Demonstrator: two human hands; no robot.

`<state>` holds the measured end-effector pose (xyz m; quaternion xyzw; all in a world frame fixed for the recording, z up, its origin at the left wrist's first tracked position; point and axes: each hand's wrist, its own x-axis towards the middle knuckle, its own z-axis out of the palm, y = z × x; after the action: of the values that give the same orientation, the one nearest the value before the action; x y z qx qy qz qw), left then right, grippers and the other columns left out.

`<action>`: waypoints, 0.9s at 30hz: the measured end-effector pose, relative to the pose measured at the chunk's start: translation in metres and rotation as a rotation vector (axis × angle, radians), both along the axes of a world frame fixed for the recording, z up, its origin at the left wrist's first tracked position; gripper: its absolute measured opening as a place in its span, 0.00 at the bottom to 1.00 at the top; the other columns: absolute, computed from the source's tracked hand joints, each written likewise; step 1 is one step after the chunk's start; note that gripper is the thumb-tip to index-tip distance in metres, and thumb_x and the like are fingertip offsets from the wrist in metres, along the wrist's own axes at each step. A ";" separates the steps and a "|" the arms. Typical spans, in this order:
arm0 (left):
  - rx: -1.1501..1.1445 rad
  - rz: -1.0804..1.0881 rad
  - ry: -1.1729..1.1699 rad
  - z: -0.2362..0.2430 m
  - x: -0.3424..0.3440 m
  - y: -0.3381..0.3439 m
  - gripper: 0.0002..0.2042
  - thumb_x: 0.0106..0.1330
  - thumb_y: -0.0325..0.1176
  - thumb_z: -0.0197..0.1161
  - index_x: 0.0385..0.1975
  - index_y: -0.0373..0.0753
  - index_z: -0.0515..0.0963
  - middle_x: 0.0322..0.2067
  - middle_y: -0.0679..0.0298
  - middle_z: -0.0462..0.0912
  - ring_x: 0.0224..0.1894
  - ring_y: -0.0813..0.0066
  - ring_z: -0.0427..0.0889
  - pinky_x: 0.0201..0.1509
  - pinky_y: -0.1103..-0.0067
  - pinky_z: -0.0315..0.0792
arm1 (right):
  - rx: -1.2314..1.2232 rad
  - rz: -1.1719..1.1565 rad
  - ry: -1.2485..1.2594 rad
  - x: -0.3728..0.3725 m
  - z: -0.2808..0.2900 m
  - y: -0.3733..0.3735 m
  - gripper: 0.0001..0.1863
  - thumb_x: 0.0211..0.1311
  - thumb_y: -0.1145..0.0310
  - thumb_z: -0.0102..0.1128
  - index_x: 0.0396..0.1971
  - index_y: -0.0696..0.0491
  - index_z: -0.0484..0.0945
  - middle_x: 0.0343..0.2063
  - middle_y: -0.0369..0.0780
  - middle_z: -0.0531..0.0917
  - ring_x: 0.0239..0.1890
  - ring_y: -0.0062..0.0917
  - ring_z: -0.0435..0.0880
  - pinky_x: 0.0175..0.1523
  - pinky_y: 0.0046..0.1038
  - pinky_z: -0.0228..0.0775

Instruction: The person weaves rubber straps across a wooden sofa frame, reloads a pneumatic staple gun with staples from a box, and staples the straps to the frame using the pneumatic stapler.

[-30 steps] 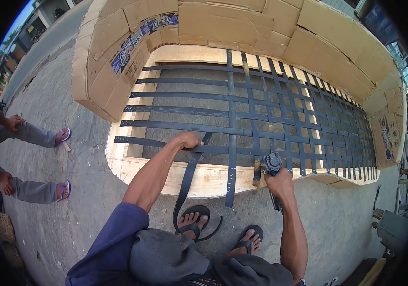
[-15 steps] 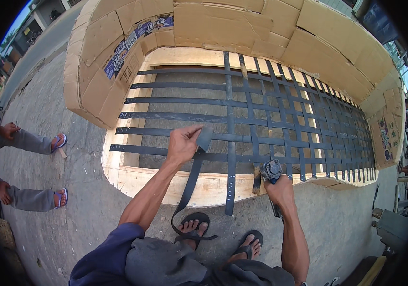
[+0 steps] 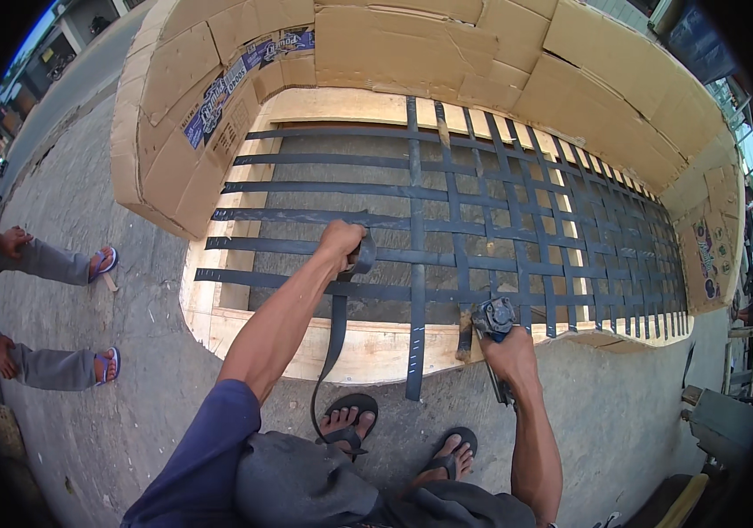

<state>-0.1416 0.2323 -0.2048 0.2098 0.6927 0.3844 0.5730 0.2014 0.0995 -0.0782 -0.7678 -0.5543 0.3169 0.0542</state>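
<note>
My left hand (image 3: 341,244) is closed on a loose black webbing strap (image 3: 334,343), at the left part of a woven seat. The strap's tail hangs over the wooden frame (image 3: 293,348) toward my feet; its exact path among the cross straps is partly hidden by the hand. My right hand (image 3: 511,354) grips a staple gun (image 3: 492,315) at the front rail, its head by a short brownish strap end (image 3: 464,334). Black straps (image 3: 332,187) run lengthwise across the frame. Beside the left hand, a crosswise strap (image 3: 415,352) shows staples near its front end.
Cardboard-covered walls (image 3: 394,53) rise along the seat's back and sides. To the left is another person, with a hand (image 3: 4,352) and sandalled feet in view. A grey metal object (image 3: 721,427) stands at the right on the concrete floor (image 3: 130,299).
My left hand has moved away from me and slightly left, carrying the strap farther over the webbing. Its hanging tail has drawn up. My right hand keeps the staple gun at the front rail.
</note>
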 end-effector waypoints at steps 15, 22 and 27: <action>-0.052 -0.689 1.028 0.039 -0.007 0.070 0.24 0.76 0.51 0.57 0.49 0.33 0.86 0.50 0.44 0.88 0.53 0.46 0.87 0.55 0.58 0.79 | -0.015 0.017 0.026 0.004 0.004 0.004 0.21 0.55 0.61 0.65 0.37 0.67 0.86 0.33 0.63 0.87 0.44 0.57 0.89 0.49 0.45 0.81; -0.330 -0.909 0.387 -0.003 -0.017 0.114 0.26 0.71 0.49 0.69 0.56 0.32 0.83 0.48 0.55 0.89 0.51 0.61 0.87 0.54 0.67 0.78 | 0.060 0.014 0.036 0.000 0.003 -0.005 0.21 0.55 0.61 0.64 0.37 0.67 0.86 0.34 0.63 0.86 0.45 0.57 0.89 0.50 0.46 0.80; 0.344 -0.655 0.135 0.010 -0.032 0.069 0.17 0.69 0.35 0.74 0.53 0.32 0.84 0.44 0.59 0.90 0.47 0.73 0.87 0.53 0.76 0.79 | 0.033 -0.032 0.086 0.005 0.006 -0.001 0.20 0.55 0.62 0.66 0.35 0.66 0.86 0.32 0.61 0.87 0.42 0.55 0.89 0.46 0.44 0.80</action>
<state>-0.1738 0.3014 -0.1948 0.5385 0.5503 0.2768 0.5750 0.2065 0.0990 -0.0718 -0.7612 -0.5443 0.3393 0.0957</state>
